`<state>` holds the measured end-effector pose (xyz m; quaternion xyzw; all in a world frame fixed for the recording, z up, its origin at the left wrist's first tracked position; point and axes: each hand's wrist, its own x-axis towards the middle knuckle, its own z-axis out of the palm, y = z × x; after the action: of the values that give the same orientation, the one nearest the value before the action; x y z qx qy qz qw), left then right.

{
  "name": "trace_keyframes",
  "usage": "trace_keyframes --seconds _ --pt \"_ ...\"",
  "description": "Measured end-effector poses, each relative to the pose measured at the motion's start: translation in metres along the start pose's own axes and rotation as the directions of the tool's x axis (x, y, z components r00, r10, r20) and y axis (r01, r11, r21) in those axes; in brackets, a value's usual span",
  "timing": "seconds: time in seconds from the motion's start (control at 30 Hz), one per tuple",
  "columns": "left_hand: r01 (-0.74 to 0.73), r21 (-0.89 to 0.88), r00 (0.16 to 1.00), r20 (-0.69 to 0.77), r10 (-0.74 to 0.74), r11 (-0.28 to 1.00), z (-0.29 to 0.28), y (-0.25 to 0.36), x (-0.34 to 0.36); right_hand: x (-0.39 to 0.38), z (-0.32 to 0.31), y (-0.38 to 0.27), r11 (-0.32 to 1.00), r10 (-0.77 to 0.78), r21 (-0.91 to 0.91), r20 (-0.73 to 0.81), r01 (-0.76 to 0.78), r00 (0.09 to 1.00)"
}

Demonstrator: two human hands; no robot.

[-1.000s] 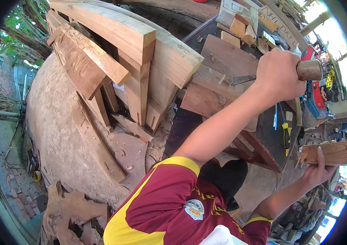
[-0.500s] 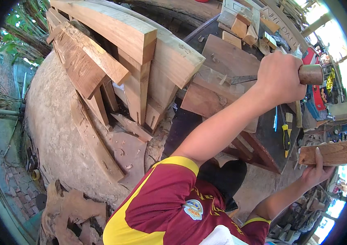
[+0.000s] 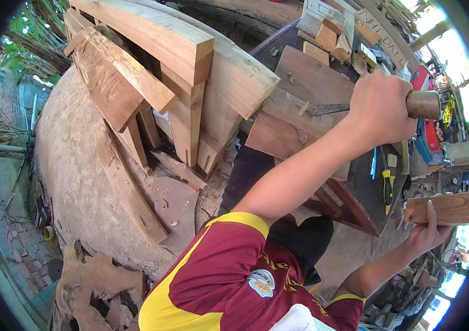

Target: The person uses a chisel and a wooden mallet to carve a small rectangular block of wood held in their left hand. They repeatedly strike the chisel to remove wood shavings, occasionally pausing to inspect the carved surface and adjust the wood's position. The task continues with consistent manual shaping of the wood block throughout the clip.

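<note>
My left hand [image 3: 382,105] is closed round the handle of a chisel [image 3: 423,104]. Its round brown butt sticks out past the thumb side, and its thin dark blade [image 3: 331,108] reaches left over the reddish-brown board [image 3: 314,74] on the bench. The blade's tip is close to a notched part of the wood, where pale shavings lie; whether it touches cannot be seen clearly. Lower at the far right, my right hand [image 3: 426,234] holds a brown wooden block [image 3: 444,208], with a finger laid along its face. The block is apart from the chisel's butt, and its right end is cut off by the dark rim.
Thick pale planks [image 3: 234,71] and a wooden frame stand at the left, above a round stone slab [image 3: 74,160]. A yellow-and-black handled brush [image 3: 388,187] lies on the dark bench [image 3: 364,196]. Small offcuts [image 3: 328,36] sit at the back. Gnarled wood [image 3: 102,281] lies lower left.
Little differs. My left hand and the chisel have shifted slightly right and down in the picture, together with the bench; the right hand keeps its place with the wooden block.
</note>
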<state>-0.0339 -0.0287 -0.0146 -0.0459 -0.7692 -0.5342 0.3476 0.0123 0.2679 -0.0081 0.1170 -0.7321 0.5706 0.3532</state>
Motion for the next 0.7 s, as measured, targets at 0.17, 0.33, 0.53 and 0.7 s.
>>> trace_keyframes --seconds 0.17,0.33,0.53,0.7 --pt "0.011 -0.017 1.0 0.016 -0.011 1.0 0.003 0.0 -0.001 -0.002 -0.003 0.004 1.0 0.023 -0.02 -0.017 -0.024 1.0" --pt "-0.022 -0.009 1.0 -0.012 0.022 1.0 -0.003 0.001 -0.002 -0.002 0.005 -0.002 1.0 0.029 -0.004 0.006 -0.029 1.0" --pt "-0.038 0.015 0.999 -0.006 0.038 0.999 0.004 0.0 -0.003 -0.005 0.006 -0.004 0.998 0.054 -0.012 -0.003 -0.054 0.999" --pt "-0.016 -0.006 1.0 0.016 0.017 1.0 0.0 0.002 -0.003 -0.005 0.007 -0.004 0.999 0.038 -0.023 -0.002 -0.039 0.999"
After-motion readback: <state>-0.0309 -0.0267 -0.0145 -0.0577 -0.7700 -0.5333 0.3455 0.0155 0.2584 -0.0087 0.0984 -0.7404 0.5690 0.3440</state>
